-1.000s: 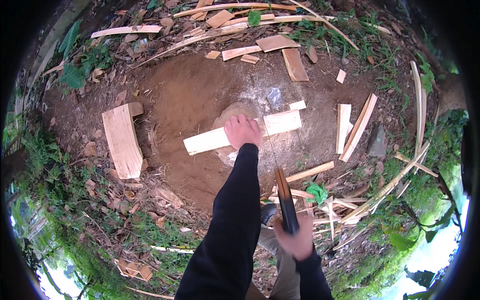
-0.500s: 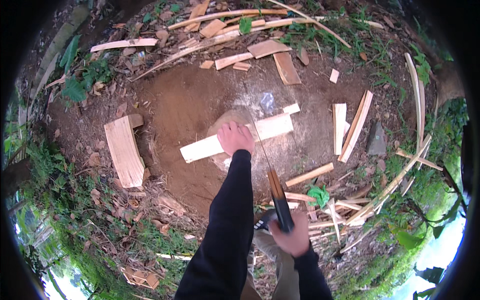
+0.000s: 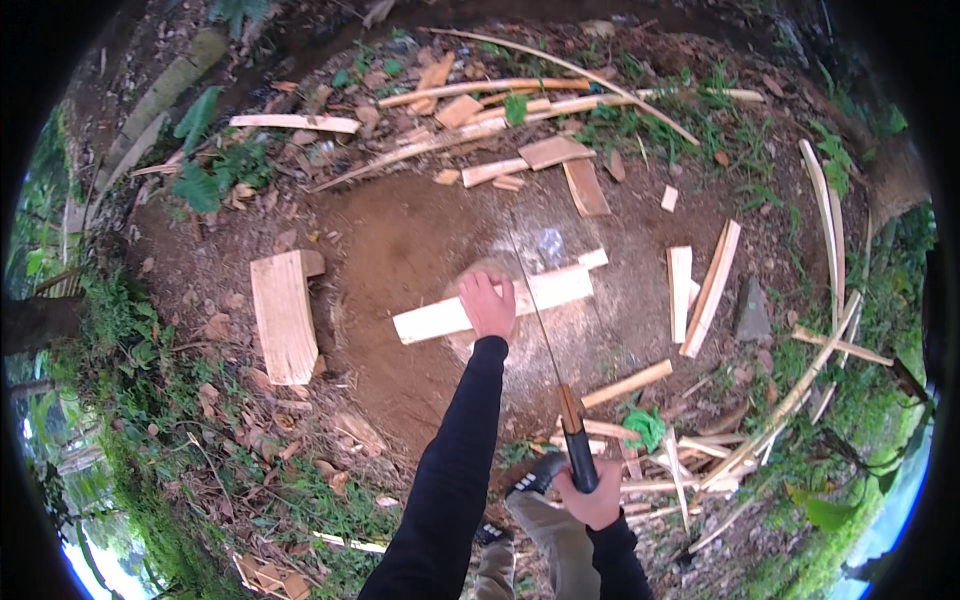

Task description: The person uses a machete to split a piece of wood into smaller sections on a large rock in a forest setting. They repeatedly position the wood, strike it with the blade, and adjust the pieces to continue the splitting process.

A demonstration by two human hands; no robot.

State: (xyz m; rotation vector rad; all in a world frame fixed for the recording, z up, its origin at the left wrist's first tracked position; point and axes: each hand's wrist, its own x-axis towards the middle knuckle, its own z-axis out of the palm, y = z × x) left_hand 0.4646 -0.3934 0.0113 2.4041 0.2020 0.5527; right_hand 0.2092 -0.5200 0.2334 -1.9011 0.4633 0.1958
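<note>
A pale wooden plank [image 3: 430, 322] lies across a low round wooden block [image 3: 480, 270] on the ground. My left hand [image 3: 488, 305] presses down on its middle, fingers bent over the far edge. In my right hand [image 3: 592, 492] is a hand saw [image 3: 568, 405] with a straight black and wooden handle, my fingers wrapped round its rear end. The thin blade, seen nearly edge-on, crosses the plank just right of my left hand. Its teeth, and how deep it sits in the wood, cannot be made out.
A thick curved wood piece [image 3: 282, 320] lies to the left. Wood strips [image 3: 680, 293] lie at right, with several more along the far side. A clear plastic scrap [image 3: 550, 243] sits beyond the plank, a green bag [image 3: 645, 428] near my right hand. A grey stone [image 3: 752, 310] stands farther right.
The whole view has shifted, so the plank and block appear lower and farther right. The saw handle looks smaller and has swung more upright in the picture. My left hand stays on the plank.
</note>
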